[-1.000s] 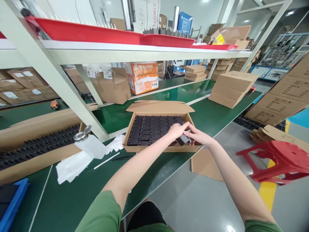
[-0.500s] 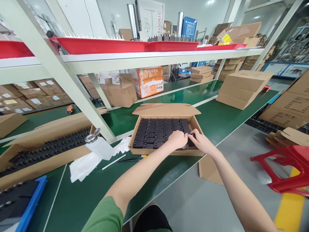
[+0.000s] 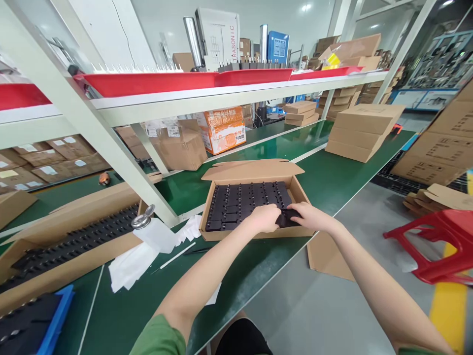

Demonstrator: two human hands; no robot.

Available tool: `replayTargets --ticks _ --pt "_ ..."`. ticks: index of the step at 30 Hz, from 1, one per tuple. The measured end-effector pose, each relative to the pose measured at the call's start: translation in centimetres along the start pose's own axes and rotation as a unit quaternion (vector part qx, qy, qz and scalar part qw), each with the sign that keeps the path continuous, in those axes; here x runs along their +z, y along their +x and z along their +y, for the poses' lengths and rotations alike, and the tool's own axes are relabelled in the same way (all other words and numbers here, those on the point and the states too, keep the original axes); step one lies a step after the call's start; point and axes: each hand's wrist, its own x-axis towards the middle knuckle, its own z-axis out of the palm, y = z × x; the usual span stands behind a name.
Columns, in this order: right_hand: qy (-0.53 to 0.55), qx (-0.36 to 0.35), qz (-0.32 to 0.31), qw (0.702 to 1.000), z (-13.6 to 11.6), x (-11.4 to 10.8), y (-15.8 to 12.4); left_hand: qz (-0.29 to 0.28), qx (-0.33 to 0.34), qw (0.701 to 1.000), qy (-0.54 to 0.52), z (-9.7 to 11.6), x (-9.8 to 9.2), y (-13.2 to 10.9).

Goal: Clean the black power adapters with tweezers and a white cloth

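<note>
An open flat cardboard box lies on the green bench, filled with rows of black plastic parts. My left hand rests fingers down on the near right rows, pressed on a black part. My right hand meets it from the right, fingers closed on the same part at the box's near right corner. Both hands are inside the box, almost touching.
To the left are a long cardboard box of black parts, a white bottle with a metal cap, white cloths and a thin white stick. Stacked flat cartons stand far right. A red stool is on the floor.
The black part held above the box's near right corner has been lowered into the rows. Both hands moved down with it and now press flat on it.
</note>
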Motion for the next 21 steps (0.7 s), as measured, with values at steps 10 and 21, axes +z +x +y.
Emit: replayTargets --ticks 10,21 --pt "-0.026 0.016 -0.006 1.0 0.3 -0.4 0.5 0.05 0.001 0.998 0.038 -1.1 0.5 -0.5" --pt "-0.005 0.05 0.018 0.999 -1.0 0.2 1.2 0.037 -0.061 0.994 0.087 -3.3 0.3 -2.6"
